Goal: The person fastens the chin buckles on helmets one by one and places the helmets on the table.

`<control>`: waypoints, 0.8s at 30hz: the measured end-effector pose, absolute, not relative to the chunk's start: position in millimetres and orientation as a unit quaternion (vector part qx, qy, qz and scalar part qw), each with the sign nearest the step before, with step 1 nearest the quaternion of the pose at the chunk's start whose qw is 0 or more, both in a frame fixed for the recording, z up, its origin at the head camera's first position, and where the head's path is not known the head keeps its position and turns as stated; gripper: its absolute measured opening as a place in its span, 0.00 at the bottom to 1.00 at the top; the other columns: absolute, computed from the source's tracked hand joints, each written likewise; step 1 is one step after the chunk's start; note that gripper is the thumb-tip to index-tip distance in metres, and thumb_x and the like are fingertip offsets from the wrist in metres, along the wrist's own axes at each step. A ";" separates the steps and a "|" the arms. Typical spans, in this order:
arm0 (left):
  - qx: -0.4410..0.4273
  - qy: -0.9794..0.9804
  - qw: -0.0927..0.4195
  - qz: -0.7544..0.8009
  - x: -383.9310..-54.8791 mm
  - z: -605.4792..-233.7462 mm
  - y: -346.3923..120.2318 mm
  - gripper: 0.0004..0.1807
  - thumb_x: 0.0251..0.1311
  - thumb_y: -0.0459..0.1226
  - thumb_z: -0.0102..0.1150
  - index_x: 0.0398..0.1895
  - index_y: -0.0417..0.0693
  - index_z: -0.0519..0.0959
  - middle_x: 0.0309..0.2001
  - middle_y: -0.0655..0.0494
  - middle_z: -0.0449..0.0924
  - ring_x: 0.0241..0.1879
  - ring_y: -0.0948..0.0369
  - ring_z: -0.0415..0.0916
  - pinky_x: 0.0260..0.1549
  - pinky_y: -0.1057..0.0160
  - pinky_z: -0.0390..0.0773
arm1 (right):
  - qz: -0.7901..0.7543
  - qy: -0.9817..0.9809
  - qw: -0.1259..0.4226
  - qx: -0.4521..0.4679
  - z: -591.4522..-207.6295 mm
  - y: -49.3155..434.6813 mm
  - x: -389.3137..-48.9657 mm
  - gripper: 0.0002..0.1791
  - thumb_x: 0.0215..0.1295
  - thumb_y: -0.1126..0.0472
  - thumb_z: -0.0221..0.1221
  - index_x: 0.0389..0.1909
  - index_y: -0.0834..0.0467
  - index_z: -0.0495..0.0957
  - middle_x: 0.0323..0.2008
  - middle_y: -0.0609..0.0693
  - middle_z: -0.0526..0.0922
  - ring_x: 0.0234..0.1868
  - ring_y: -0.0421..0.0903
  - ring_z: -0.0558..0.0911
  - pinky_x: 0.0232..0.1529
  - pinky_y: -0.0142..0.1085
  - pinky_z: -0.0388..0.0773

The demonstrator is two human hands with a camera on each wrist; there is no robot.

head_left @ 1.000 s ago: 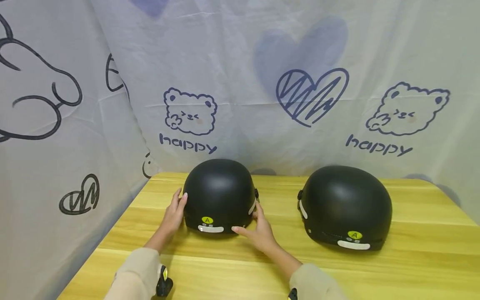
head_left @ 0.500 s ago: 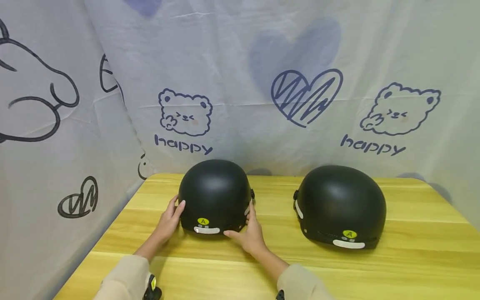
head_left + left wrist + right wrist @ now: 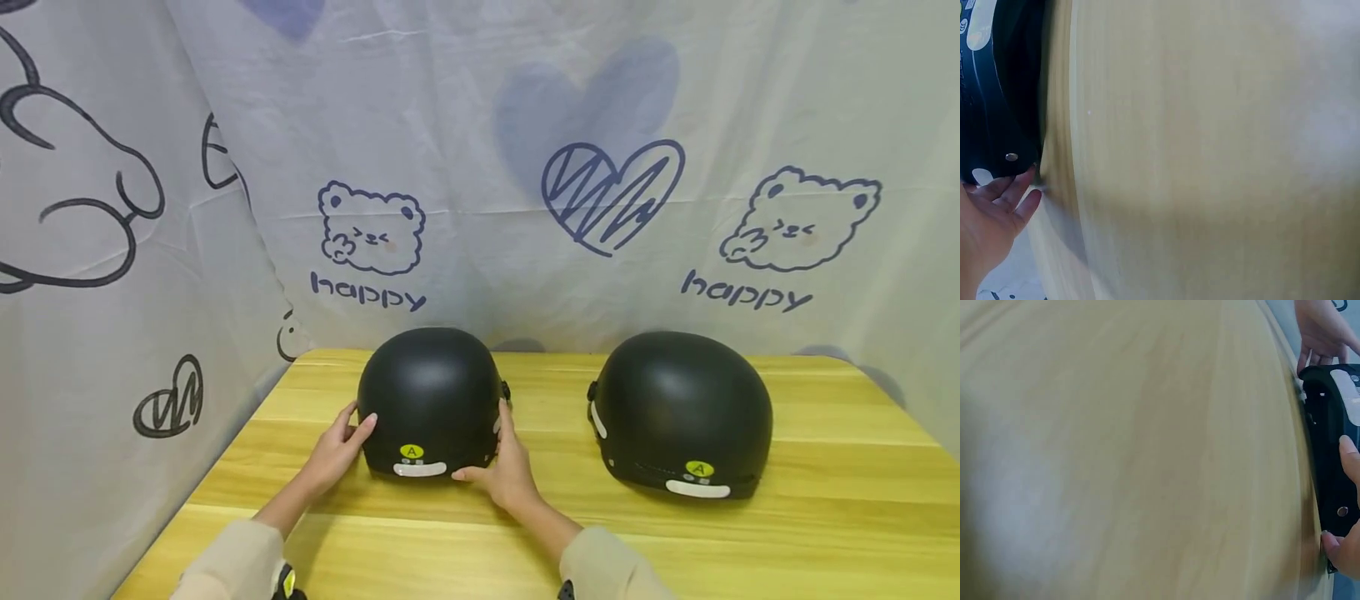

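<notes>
A matte black helmet stands on the left part of the table, its back with a yellow "A" sticker and white strip towards me. My left hand grips its left side, thumb on the shell; in the left wrist view the fingers reach along the lower edge. My right hand holds the right rear, thumb at the bottom rim beside the white strip and fingers up along the side. The right wrist view catches only the helmet's lower edge and both hands.
A second black helmet with the same sticker rests to the right, a gap of bare wood between the two. The wood-grain table backs onto a white printed cloth, and another cloth hangs along the left.
The left helmet and both hands have come slightly lower in the head view over the last half second. The right helmet stays put; the head view has shifted a little since the first frame.
</notes>
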State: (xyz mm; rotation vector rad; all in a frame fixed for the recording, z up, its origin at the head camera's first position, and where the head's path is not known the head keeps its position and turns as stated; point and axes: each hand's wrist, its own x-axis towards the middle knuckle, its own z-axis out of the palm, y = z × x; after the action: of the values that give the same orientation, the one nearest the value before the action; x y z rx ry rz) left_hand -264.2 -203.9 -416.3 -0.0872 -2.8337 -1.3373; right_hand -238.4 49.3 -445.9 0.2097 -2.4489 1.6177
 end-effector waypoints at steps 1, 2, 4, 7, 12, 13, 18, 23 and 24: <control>-0.031 -0.905 0.005 -0.425 -262.9 -416.1 -203.2 0.40 0.67 0.53 0.41 0.72 0.38 0.45 0.55 0.33 0.73 0.55 0.46 0.72 0.55 0.48 0.69 | 0.546 -0.828 0.101 0.072 -445.8 50.1 -238.0 0.64 0.37 0.61 0.75 0.72 0.59 0.43 0.65 0.67 0.61 0.58 0.62 0.71 0.56 0.52 0.72; -0.034 -0.905 0.006 -0.424 -261.8 -415.9 -202.7 0.40 0.67 0.52 0.43 0.72 0.38 0.45 0.54 0.33 0.74 0.54 0.46 0.73 0.53 0.49 0.70 | 0.544 -0.829 0.103 0.073 -445.7 50.9 -237.4 0.64 0.36 0.61 0.75 0.72 0.59 0.44 0.65 0.67 0.62 0.58 0.62 0.72 0.56 0.51 0.72; -0.039 -0.905 0.008 -0.424 -259.9 -414.9 -201.6 0.41 0.65 0.51 0.47 0.72 0.38 0.45 0.53 0.34 0.74 0.52 0.47 0.74 0.52 0.50 0.73 | 0.539 -0.833 0.105 0.073 -445.2 52.8 -236.5 0.64 0.36 0.60 0.75 0.72 0.58 0.44 0.64 0.67 0.64 0.55 0.59 0.74 0.54 0.50 0.73; -0.048 -0.901 0.012 -0.430 -258.1 -412.3 -200.8 0.44 0.62 0.49 0.53 0.72 0.39 0.44 0.52 0.35 0.75 0.51 0.47 0.75 0.52 0.50 0.74 | 0.533 -0.836 0.110 0.072 -443.2 55.2 -236.5 0.64 0.36 0.59 0.75 0.73 0.58 0.44 0.59 0.65 0.70 0.47 0.54 0.75 0.49 0.46 0.76; -0.068 -0.900 0.019 -0.430 -255.2 -406.2 -201.9 0.49 0.56 0.46 0.61 0.73 0.40 0.44 0.51 0.35 0.76 0.51 0.47 0.76 0.53 0.49 0.73 | 0.534 -0.835 0.106 0.070 -437.1 57.4 -235.6 0.64 0.36 0.57 0.75 0.73 0.57 0.44 0.45 0.59 0.74 0.35 0.46 0.71 0.36 0.33 0.73; -0.073 -0.901 0.021 -0.428 -254.5 -404.8 -202.3 0.50 0.54 0.46 0.62 0.73 0.40 0.44 0.51 0.35 0.77 0.50 0.48 0.76 0.52 0.49 0.74 | 0.536 -0.835 0.105 0.071 -435.5 57.8 -235.0 0.64 0.36 0.56 0.75 0.73 0.57 0.44 0.42 0.58 0.74 0.34 0.46 0.71 0.34 0.32 0.72; -0.088 -0.906 0.032 -0.413 -250.1 -398.2 -206.3 0.51 0.52 0.46 0.65 0.73 0.42 0.46 0.47 0.39 0.79 0.47 0.51 0.77 0.49 0.53 0.76 | 0.536 -0.835 0.097 0.079 -426.8 59.8 -232.0 0.64 0.36 0.55 0.74 0.73 0.57 0.44 0.38 0.58 0.75 0.34 0.46 0.72 0.31 0.29 0.71; -0.100 -0.907 0.046 -0.407 -249.0 -392.5 -210.0 0.50 0.51 0.45 0.66 0.72 0.43 0.48 0.43 0.42 0.79 0.44 0.54 0.77 0.47 0.56 0.77 | 0.541 -0.830 0.096 0.097 -414.5 63.7 -229.8 0.63 0.38 0.55 0.74 0.72 0.58 0.45 0.38 0.60 0.79 0.35 0.48 0.76 0.32 0.31 0.74; -0.103 -0.907 0.048 -0.406 -249.4 -391.4 -210.4 0.50 0.50 0.44 0.66 0.72 0.43 0.49 0.43 0.43 0.79 0.44 0.54 0.77 0.47 0.56 0.78 | 0.543 -0.828 0.095 0.099 -411.9 64.6 -229.9 0.62 0.38 0.55 0.74 0.72 0.58 0.45 0.38 0.60 0.80 0.35 0.48 0.76 0.32 0.31 0.75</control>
State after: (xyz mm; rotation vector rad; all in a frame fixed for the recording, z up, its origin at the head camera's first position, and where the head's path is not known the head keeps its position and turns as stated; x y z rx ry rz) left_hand -249.4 -210.4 -391.4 -0.3144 -2.7652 -1.2378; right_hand -229.9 64.6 -411.9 0.2928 -2.4557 1.6094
